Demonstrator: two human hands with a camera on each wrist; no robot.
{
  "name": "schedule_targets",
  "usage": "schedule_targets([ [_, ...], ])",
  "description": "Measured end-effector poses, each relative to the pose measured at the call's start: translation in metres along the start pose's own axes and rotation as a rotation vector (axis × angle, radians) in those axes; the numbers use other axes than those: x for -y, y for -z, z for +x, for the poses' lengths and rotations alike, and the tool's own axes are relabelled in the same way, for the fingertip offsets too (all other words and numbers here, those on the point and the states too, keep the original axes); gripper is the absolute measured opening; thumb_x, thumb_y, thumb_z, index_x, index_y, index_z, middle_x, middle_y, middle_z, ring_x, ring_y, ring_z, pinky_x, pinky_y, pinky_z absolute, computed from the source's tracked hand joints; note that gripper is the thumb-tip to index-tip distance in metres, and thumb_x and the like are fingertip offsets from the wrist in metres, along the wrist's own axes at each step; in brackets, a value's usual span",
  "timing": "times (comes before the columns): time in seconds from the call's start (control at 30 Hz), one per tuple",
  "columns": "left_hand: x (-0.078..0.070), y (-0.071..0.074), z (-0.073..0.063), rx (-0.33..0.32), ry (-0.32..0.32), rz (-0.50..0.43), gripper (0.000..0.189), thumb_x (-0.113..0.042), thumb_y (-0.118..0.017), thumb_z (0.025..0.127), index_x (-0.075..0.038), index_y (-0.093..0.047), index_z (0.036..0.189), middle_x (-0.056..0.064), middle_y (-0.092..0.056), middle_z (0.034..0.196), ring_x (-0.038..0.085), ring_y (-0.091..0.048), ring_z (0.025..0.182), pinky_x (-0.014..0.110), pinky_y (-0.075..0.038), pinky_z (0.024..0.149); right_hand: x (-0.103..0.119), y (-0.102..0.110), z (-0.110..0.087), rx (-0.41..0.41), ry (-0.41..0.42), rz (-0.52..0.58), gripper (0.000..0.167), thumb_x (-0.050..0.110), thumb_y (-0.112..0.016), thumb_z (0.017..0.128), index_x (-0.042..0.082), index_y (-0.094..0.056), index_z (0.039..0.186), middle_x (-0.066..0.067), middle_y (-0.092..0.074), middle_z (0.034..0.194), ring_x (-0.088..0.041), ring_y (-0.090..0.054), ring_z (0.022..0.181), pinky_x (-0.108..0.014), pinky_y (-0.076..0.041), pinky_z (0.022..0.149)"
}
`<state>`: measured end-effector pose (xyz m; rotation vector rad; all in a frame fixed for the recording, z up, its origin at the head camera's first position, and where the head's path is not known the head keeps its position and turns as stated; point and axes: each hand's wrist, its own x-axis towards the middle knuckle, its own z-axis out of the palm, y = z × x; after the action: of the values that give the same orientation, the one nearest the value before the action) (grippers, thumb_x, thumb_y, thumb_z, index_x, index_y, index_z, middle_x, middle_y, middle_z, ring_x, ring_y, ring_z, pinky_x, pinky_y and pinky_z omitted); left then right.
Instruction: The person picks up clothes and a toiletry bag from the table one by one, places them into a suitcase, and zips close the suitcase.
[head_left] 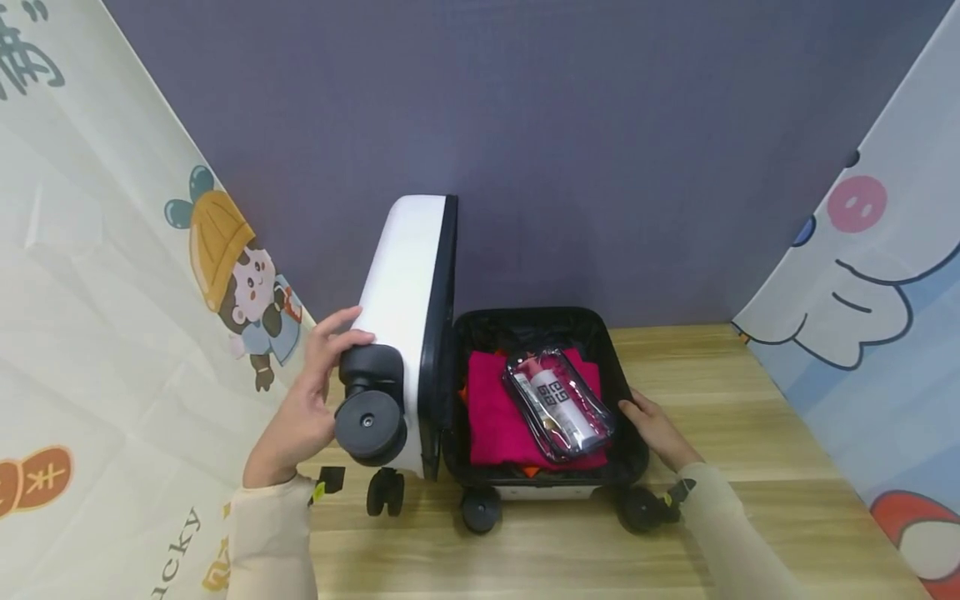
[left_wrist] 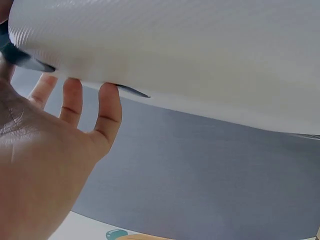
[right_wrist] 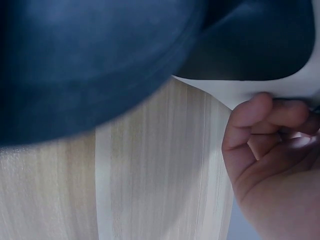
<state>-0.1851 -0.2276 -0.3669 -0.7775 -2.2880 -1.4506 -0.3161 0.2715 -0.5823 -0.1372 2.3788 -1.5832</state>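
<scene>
A small white suitcase with black trim stands open, its lid raised on the left. My left hand holds the lid's outer shell beside a black wheel, the fingers bent against the shell in the left wrist view. My right hand holds the right rim of the base. In the right wrist view, its curled fingers touch the white shell. Inside the base lies a folded bright pink cloth. On top rests a clear zip pouch containing a white pump bottle.
The suitcase is on a wood-grain surface in front of a grey-blue backdrop. Cartoon-printed sheets flank it, one on the left and one on the right. A black wheel projects from the base's front edge.
</scene>
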Motion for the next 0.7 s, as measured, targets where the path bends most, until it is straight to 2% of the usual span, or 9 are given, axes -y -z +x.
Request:
schedule_targets([
  [0.13, 0.002, -0.001, 0.000, -0.028, 0.000, 0.036, 0.087, 0.016, -0.085, 0.066, -0.005, -0.048, 0.142, 0.002, -0.020, 0.166, 0.021, -0.037, 0.140, 0.029, -0.030, 0.110, -0.001, 0.000, 0.000, 0.000, 0.007, 0.008, 0.061, 0.035, -0.039, 0.112, 0.006, -0.022, 0.163, -0.028, -0.021, 0.166, -0.047, -0.023, 0.154, -0.061, -0.018, 0.124],
  [0.43, 0.007, -0.010, 0.001, -0.116, -0.073, 0.129, 0.072, 0.011, -0.081, 0.074, -0.006, -0.051, 0.138, 0.007, -0.025, 0.165, 0.026, -0.024, 0.148, 0.040, -0.030, 0.107, 0.001, 0.000, -0.001, 0.006, 0.001, 0.012, 0.063, 0.036, -0.040, 0.112, 0.006, -0.021, 0.163, -0.029, -0.024, 0.165, -0.046, -0.028, 0.152, -0.061, -0.021, 0.123],
  [0.6, 0.011, -0.019, 0.004, -0.157, -0.136, 0.142, 0.065, 0.004, -0.080, 0.077, -0.005, -0.051, 0.135, 0.013, -0.027, 0.163, 0.030, -0.019, 0.147, 0.037, -0.028, 0.107, 0.002, 0.000, -0.003, 0.014, -0.002, 0.008, 0.064, 0.039, -0.039, 0.112, 0.007, -0.021, 0.164, -0.029, -0.024, 0.165, -0.047, -0.029, 0.151, -0.062, -0.022, 0.122],
  [0.7, 0.012, -0.023, 0.006, -0.168, -0.159, 0.126, 0.062, -0.001, -0.081, 0.080, -0.002, -0.050, 0.134, 0.013, -0.027, 0.164, 0.031, -0.020, 0.151, 0.033, -0.027, 0.112, 0.002, -0.001, -0.003, 0.007, 0.009, 0.009, 0.063, 0.038, -0.039, 0.112, 0.007, -0.021, 0.164, -0.029, -0.025, 0.165, -0.046, -0.031, 0.150, -0.061, -0.023, 0.122],
])
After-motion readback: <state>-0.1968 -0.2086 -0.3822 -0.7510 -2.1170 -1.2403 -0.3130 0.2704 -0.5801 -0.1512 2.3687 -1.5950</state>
